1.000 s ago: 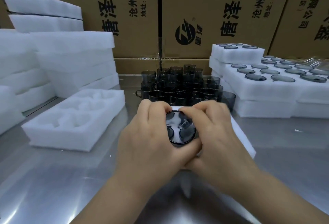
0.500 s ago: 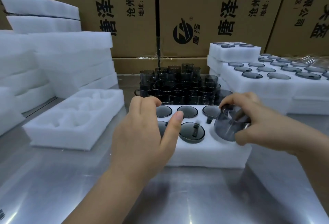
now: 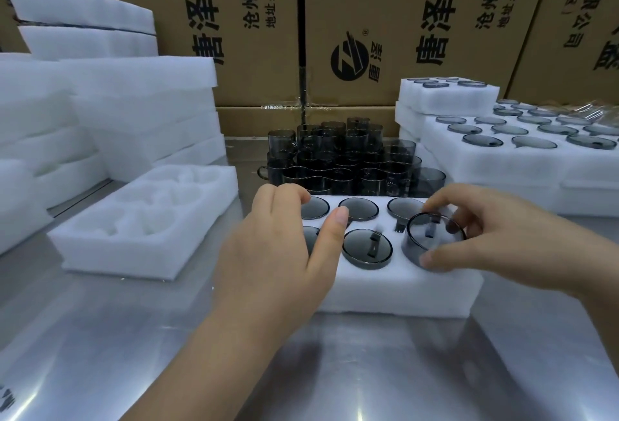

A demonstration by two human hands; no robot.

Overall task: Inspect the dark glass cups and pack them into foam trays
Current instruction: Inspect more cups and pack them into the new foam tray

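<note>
The right hand (image 3: 495, 239) grips the base-up dark glass cup (image 3: 432, 236) by its wall, axis upright, part-sunk in the near-right pocket of the foam tray (image 3: 395, 290) directly under the fingers, while the left hand (image 3: 278, 253) rests slack and empty on the tray's left side.

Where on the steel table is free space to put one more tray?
The table is bare in front of the near tray and of the empty tray. A narrow strip runs between the two trays. Behind, loose cups crowd; left, foam stacks; right, filled trays.
</note>
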